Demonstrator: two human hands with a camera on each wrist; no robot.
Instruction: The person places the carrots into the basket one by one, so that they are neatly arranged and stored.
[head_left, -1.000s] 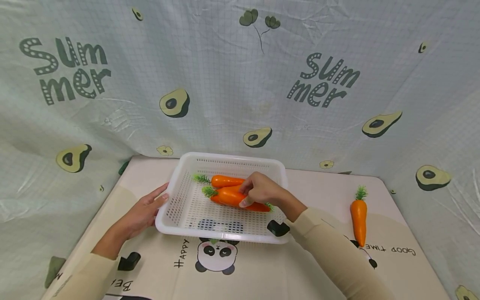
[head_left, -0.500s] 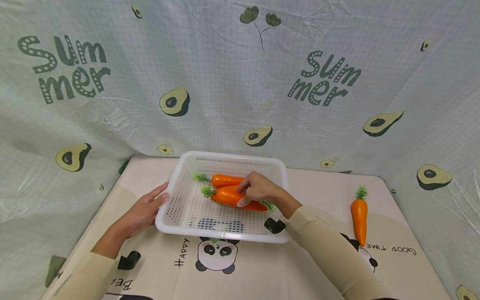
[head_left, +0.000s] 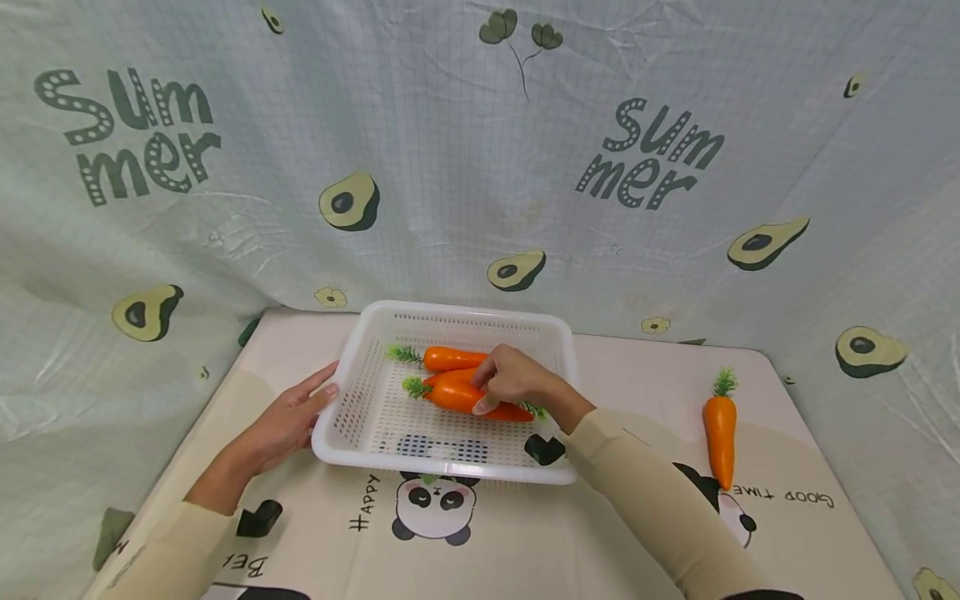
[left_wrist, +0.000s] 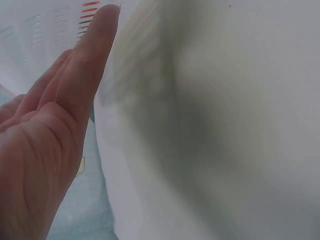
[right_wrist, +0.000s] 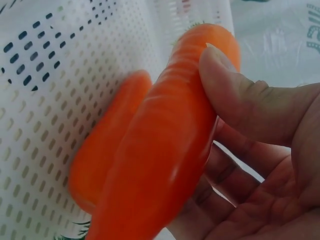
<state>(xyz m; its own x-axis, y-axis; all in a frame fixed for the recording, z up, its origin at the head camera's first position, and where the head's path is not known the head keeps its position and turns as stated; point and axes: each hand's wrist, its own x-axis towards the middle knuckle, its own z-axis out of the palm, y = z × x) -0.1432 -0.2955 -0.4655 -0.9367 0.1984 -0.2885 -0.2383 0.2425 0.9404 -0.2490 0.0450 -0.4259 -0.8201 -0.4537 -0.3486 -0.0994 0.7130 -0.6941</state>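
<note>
In the head view a white perforated plastic basket (head_left: 442,473) stands on the table with several orange carrots in it. My right hand (head_left: 517,379) reaches inside and pinches one carrot (head_left: 453,393) between thumb and fingers; its green top points left. In the right wrist view the thumb lies along this carrot (right_wrist: 165,135), and another carrot (right_wrist: 107,145) lies beside it. A further carrot (head_left: 450,359) rests along the back of the basket. A green top (head_left: 536,410) shows past my right hand. My left hand (head_left: 288,421) touches the basket's left wall with extended fingers (left_wrist: 85,70).
A single carrot (head_left: 721,442) lies on the table at the right, leafy top away from me. The printed tablecloth (head_left: 637,533) shows a panda in front of the basket. A hanging patterned sheet (head_left: 450,167) closes off the back and sides.
The right hand and the carrot it holds have shifted slightly toward the basket's front, baring some of the carrot behind. The right forearm has moved a little left. The left hand stays put.
</note>
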